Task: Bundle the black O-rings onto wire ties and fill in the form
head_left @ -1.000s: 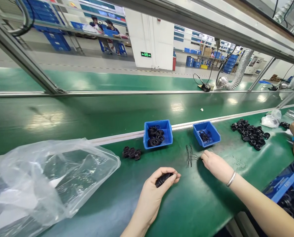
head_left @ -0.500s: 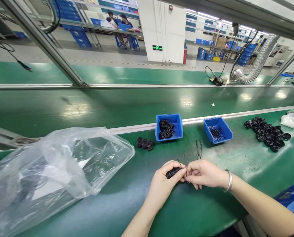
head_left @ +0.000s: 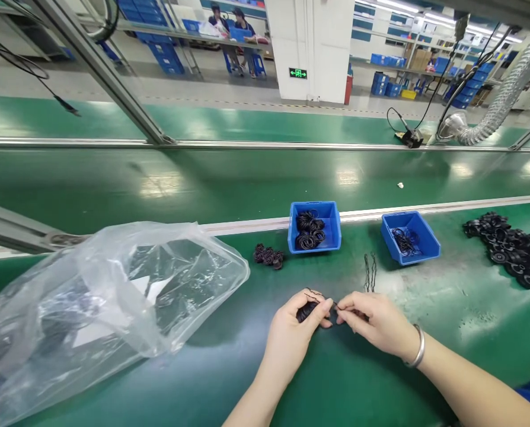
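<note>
Qty: 2 hands (head_left: 291, 332), 2 blue bins (head_left: 313, 206), 1 clear poly bag (head_left: 114, 284).

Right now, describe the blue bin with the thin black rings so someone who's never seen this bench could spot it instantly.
On the green conveyor belt, look for the two blue plastic bins standing in front of the metal rail. Yours is the right-hand bin, set at a slant, holding a loose tangle of fine black rings, while the left bin holds a fuller heap of thicker coils.
</note>
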`<action>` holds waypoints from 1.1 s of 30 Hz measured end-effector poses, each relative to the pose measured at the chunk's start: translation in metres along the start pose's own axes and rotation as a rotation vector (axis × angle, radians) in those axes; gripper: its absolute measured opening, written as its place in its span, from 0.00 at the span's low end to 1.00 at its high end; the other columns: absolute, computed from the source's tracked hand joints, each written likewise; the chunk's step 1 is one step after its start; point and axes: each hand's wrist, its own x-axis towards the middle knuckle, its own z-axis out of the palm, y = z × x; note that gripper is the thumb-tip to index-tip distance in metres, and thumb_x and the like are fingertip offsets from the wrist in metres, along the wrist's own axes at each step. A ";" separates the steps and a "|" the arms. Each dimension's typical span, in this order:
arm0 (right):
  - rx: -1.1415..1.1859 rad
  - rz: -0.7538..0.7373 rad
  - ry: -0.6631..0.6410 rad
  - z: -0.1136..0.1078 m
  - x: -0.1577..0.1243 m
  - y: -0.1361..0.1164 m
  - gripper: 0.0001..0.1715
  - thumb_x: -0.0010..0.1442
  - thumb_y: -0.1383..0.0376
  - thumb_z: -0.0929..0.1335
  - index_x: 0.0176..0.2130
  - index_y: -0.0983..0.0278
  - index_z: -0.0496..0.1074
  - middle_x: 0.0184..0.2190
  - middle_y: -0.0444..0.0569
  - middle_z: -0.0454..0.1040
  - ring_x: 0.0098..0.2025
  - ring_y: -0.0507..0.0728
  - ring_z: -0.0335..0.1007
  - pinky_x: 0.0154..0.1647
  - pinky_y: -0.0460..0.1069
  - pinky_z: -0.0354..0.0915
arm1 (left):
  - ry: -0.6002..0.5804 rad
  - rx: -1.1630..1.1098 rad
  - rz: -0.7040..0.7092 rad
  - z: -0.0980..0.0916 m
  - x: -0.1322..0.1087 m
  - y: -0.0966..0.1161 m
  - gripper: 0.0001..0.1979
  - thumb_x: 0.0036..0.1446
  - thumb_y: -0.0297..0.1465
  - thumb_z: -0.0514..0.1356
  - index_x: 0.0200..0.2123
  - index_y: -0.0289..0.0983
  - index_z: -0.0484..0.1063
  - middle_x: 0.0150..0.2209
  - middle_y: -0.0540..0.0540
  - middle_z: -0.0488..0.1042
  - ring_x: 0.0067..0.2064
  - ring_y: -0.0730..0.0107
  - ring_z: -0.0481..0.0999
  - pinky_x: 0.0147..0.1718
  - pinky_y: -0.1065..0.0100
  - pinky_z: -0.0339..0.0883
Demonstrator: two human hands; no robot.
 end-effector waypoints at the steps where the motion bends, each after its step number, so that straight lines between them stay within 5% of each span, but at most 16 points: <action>1: 0.025 -0.007 0.009 0.001 -0.001 0.001 0.07 0.68 0.65 0.63 0.39 0.62 0.70 0.30 0.45 0.77 0.26 0.50 0.69 0.31 0.46 0.63 | 0.002 -0.031 -0.016 0.000 0.000 0.000 0.12 0.54 0.39 0.67 0.27 0.36 0.72 0.31 0.51 0.73 0.27 0.71 0.77 0.32 0.68 0.71; 7: 0.426 0.182 0.214 0.012 -0.005 0.005 0.10 0.70 0.58 0.61 0.39 0.62 0.65 0.27 0.45 0.77 0.22 0.50 0.70 0.25 0.45 0.66 | 0.070 -0.278 -0.117 0.004 -0.003 0.005 0.13 0.52 0.38 0.69 0.28 0.35 0.74 0.28 0.51 0.70 0.31 0.72 0.73 0.31 0.71 0.72; 12: 0.835 0.301 0.090 0.014 0.000 0.005 0.16 0.59 0.56 0.73 0.37 0.64 0.68 0.27 0.45 0.78 0.24 0.51 0.73 0.27 0.46 0.70 | 0.083 -0.242 -0.017 0.005 -0.003 0.007 0.11 0.51 0.36 0.69 0.27 0.36 0.74 0.31 0.50 0.70 0.31 0.72 0.72 0.30 0.70 0.72; 15: 0.835 0.348 0.074 0.010 0.002 0.004 0.17 0.57 0.56 0.74 0.37 0.67 0.74 0.24 0.47 0.78 0.22 0.52 0.73 0.27 0.47 0.71 | 0.081 -0.182 0.041 0.006 -0.004 0.006 0.10 0.53 0.34 0.68 0.27 0.36 0.73 0.32 0.50 0.70 0.30 0.72 0.73 0.31 0.69 0.72; 22: 0.923 0.369 0.292 0.003 0.003 0.004 0.13 0.55 0.59 0.76 0.33 0.66 0.76 0.30 0.49 0.80 0.29 0.53 0.75 0.35 0.49 0.70 | 0.118 -0.211 0.090 0.006 -0.007 0.004 0.09 0.54 0.32 0.67 0.25 0.36 0.72 0.32 0.52 0.69 0.27 0.76 0.73 0.31 0.70 0.68; 28: 0.998 0.429 0.305 0.002 0.007 0.005 0.16 0.53 0.57 0.77 0.28 0.64 0.73 0.20 0.42 0.74 0.25 0.50 0.69 0.33 0.47 0.65 | 0.065 -0.128 0.197 -0.002 -0.006 0.007 0.09 0.56 0.32 0.66 0.25 0.37 0.73 0.30 0.51 0.70 0.29 0.72 0.73 0.31 0.68 0.68; 33: 0.916 0.353 0.314 -0.001 0.004 -0.002 0.16 0.56 0.56 0.75 0.30 0.64 0.72 0.24 0.45 0.76 0.27 0.52 0.71 0.34 0.49 0.67 | 0.058 0.003 0.270 -0.002 -0.007 0.006 0.09 0.57 0.33 0.65 0.25 0.38 0.73 0.30 0.50 0.71 0.31 0.69 0.74 0.32 0.67 0.70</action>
